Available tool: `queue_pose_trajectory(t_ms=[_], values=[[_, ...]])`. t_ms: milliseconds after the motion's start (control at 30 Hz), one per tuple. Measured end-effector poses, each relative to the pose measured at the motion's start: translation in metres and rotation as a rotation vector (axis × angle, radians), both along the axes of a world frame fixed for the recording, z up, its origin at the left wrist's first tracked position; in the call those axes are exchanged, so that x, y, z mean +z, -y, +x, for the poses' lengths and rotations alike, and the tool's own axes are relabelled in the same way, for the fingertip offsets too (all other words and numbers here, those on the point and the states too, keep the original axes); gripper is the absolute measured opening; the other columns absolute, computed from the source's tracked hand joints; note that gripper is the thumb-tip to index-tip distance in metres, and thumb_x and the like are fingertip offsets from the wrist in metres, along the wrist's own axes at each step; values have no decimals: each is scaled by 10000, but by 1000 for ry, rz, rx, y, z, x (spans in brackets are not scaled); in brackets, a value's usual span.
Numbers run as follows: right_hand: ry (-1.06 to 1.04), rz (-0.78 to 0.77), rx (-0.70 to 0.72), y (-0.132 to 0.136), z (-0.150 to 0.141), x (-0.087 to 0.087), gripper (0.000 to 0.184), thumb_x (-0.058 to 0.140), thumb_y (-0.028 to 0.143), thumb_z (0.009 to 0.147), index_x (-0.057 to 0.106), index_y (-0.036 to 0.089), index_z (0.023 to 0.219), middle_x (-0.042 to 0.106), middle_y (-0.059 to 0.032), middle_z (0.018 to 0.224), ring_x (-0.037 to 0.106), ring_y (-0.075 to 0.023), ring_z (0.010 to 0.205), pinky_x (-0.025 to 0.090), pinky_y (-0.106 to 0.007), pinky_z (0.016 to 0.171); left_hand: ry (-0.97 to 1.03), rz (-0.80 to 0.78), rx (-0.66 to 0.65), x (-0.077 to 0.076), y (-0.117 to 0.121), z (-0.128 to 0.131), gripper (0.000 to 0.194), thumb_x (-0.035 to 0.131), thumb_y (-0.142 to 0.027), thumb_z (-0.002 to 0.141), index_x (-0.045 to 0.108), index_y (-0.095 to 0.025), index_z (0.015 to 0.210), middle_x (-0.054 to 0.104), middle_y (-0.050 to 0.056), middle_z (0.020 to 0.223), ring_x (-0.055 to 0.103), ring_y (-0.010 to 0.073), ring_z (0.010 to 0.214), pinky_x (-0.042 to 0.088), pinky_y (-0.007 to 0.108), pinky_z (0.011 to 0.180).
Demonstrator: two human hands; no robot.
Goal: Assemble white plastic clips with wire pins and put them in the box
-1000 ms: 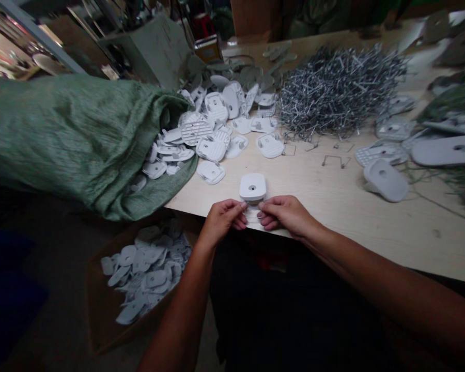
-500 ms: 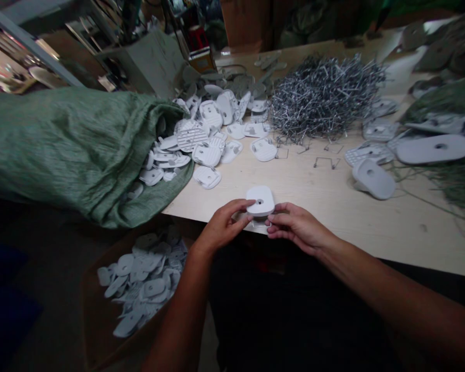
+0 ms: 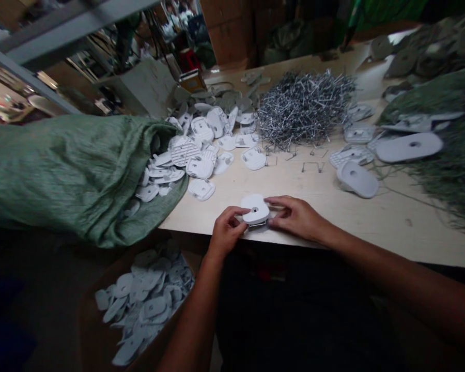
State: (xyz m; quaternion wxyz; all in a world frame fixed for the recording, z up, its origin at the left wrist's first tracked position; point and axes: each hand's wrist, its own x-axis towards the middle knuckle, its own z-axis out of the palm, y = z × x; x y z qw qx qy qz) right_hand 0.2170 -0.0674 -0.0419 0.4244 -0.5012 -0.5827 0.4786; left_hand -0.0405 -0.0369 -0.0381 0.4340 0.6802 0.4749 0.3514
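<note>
At the front edge of the wooden table, a white plastic plate (image 3: pixel 258 208) with rounded corners and a small centre hole is between my two hands. My left hand (image 3: pixel 228 227) pinches its left side, the index finger on top near the hole and the thumb at the near edge. Fingers of my right hand (image 3: pixel 296 218) are closed on the right side, one along the far corner. A thin bent wire (image 3: pixel 258 224) shows just under the plate's near edge; its far part is hidden beneath the plate.
A heap of metal wire springs (image 3: pixel 306 108) lies at the back. White plastic pieces (image 3: pixel 199 147) spill from a green woven sack (image 3: pixel 81 170) at left. Below stands a box (image 3: pixel 91 330) of similar pieces. At right are more pieces (image 3: pixel 356 178) and green sacking (image 3: pixel 449 170).
The plate has turned and tilted slightly in my hands, and the wire below it now sits closer to its underside. My right index finger has moved up along the far corner. The view has shifted.
</note>
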Motion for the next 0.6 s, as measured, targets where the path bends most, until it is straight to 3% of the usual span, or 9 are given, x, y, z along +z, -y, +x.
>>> queue_pose_trajectory(t_ms=[100, 200, 333, 467, 600], values=[[44, 48, 40, -14, -2, -5, 383, 768, 151, 826, 817, 212, 1201, 794, -65, 1124, 687, -149, 740, 547, -293, 694, 26, 2, 44, -1, -1, 4, 312, 713, -130, 746, 810, -191, 1036, 736, 31, 1034, 518, 73, 615, 389, 204, 552], [57, 75, -38, -21, -14, -10, 350, 668, 73, 813, 820, 176, 1111, 769, -23, 848, 621, -136, 664, 468, -258, 636, 61, 17, 107, -6, -2, 11, 318, 706, -107, 702, 793, -181, 1000, 708, 17, 977, 477, 72, 611, 360, 196, 543], [102, 155, -102, -20, -23, -15, 392, 644, 44, 762, 804, 180, 1092, 774, -18, 897, 573, -121, 671, 427, -250, 645, 86, 28, 152, -12, -2, 16, 320, 692, -99, 684, 768, -179, 984, 670, 7, 940, 449, 77, 623, 350, 193, 557], [50, 103, -54, -18, -17, -18, 372, 658, 116, 775, 807, 191, 1108, 771, -27, 909, 556, -130, 654, 413, -260, 616, 91, 17, 160, -12, 4, 16, 333, 690, -93, 692, 774, -182, 1002, 682, 17, 956, 469, 82, 636, 369, 197, 575], [42, 67, 33, -15, -9, -16, 394, 735, 272, 802, 805, 171, 1177, 762, -64, 933, 610, -162, 689, 471, -291, 629, 97, -6, 172, -9, 14, 11, 354, 693, -83, 695, 777, -180, 1024, 699, 24, 946, 502, 81, 638, 388, 200, 585]])
